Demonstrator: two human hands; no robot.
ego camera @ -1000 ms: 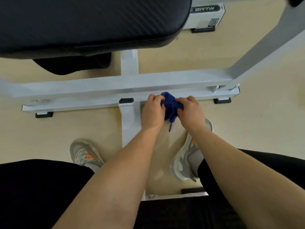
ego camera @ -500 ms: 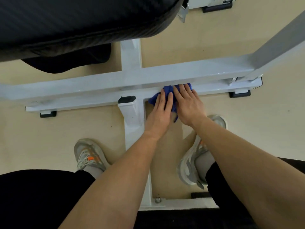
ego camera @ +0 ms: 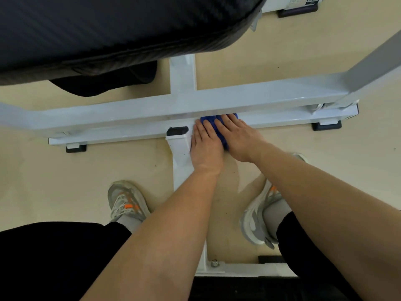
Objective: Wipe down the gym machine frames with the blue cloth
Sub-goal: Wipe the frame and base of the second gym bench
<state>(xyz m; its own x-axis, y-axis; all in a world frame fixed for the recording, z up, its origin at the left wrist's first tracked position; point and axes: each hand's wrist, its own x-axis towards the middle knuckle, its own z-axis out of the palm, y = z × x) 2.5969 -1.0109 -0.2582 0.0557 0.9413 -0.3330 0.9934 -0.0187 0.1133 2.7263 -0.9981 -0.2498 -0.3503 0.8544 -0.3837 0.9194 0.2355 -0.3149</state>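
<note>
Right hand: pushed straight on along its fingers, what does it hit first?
Probably the upper white crossbar, just beyond the right hand; depth is unclear, so it might pass underneath.

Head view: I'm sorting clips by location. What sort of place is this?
Probably a gym: a white painted steel machine frame on black rubber feet, a black padded cushion above it, and a smooth beige floor.

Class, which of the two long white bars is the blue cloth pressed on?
The lower rail, standing on black feet; the upper crossbar runs above the blue cloth.
</note>
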